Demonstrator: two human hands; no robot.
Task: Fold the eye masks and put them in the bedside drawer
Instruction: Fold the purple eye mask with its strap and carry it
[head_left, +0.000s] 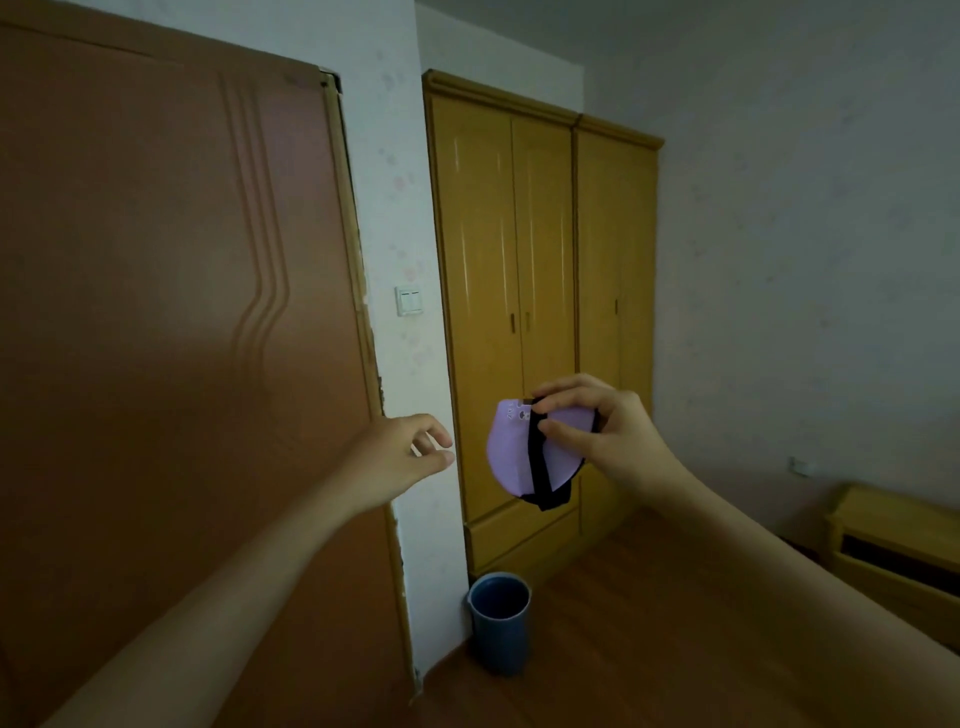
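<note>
A lilac eye mask (511, 452) with a black strap hangs folded in half in the air, in front of the wardrobe. My right hand (602, 431) pinches its upper edge between thumb and fingers. My left hand (410, 457) floats a short way to the left of the mask, fingers loosely apart, holding nothing and not touching it. A yellow wooden bedside cabinet (893, 551) with a dark open slot stands low at the right edge.
A brown door (171, 338) fills the left side. A tall yellow wardrobe (535, 260) stands straight ahead. A blue bin (500, 618) sits on the wooden floor by the white wall corner. A light switch (409, 300) is on that wall.
</note>
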